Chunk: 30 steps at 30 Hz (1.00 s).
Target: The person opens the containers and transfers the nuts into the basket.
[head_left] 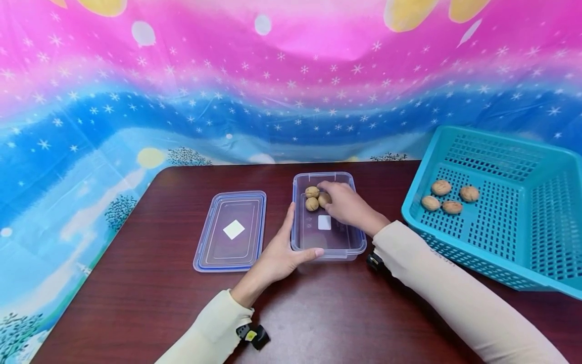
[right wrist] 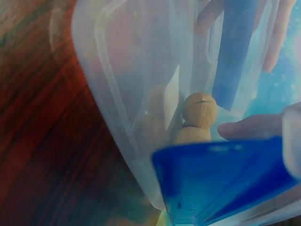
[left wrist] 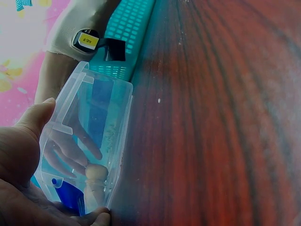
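A clear plastic food container (head_left: 334,242) stands uncovered on the table. Its near left corner is held by my left hand (head_left: 284,250), with the thumb at the front rim and the fingers along the left side. Walnuts (head_left: 311,204) lie in the container's far left part. My right hand (head_left: 347,202) reaches inside over them, its fingers loosely bent beside one walnut (head_left: 324,199). In the right wrist view a fingertip is apart from the walnuts (right wrist: 200,110). Through the wall, the left wrist view shows the right fingers extended near a walnut (left wrist: 96,172).
The container's lid (head_left: 232,237), blue-edged with a white label, lies flat to the left. At the right stands a turquoise perforated basket (head_left: 500,242) with several walnuts (head_left: 452,207) in it. A patterned cloth (head_left: 273,116) hangs behind the dark wooden table (head_left: 163,283).
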Tool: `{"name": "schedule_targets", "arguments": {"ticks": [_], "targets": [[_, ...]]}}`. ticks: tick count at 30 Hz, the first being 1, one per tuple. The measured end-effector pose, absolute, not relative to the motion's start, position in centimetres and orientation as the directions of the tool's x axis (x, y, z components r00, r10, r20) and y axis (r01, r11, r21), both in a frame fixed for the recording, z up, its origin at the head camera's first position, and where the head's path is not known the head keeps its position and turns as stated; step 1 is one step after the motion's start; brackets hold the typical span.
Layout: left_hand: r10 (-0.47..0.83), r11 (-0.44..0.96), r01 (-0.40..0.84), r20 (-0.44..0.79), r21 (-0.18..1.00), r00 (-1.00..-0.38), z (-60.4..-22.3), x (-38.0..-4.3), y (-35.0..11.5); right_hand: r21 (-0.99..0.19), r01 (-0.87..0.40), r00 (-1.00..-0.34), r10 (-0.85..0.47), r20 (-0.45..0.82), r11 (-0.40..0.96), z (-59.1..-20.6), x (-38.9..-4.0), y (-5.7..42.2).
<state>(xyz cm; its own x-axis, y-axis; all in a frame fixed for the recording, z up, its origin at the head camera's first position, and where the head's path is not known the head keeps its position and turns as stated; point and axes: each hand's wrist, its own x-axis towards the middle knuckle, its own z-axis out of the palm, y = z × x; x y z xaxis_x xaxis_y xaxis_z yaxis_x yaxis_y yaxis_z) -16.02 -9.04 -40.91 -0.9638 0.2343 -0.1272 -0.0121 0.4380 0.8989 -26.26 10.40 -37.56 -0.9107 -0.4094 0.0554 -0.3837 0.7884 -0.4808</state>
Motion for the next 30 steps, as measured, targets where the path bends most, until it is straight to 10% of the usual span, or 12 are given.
{"name": "schedule_targets", "arguments": {"ticks": [30], "targets": [[0.238,0.453,-0.004,-0.125,0.891,-0.963,-40.93,-16.02,-9.06,-0.449,-0.472,-0.860,-0.508,0.044,0.759,-37.81,-25.87,10.47]]}}
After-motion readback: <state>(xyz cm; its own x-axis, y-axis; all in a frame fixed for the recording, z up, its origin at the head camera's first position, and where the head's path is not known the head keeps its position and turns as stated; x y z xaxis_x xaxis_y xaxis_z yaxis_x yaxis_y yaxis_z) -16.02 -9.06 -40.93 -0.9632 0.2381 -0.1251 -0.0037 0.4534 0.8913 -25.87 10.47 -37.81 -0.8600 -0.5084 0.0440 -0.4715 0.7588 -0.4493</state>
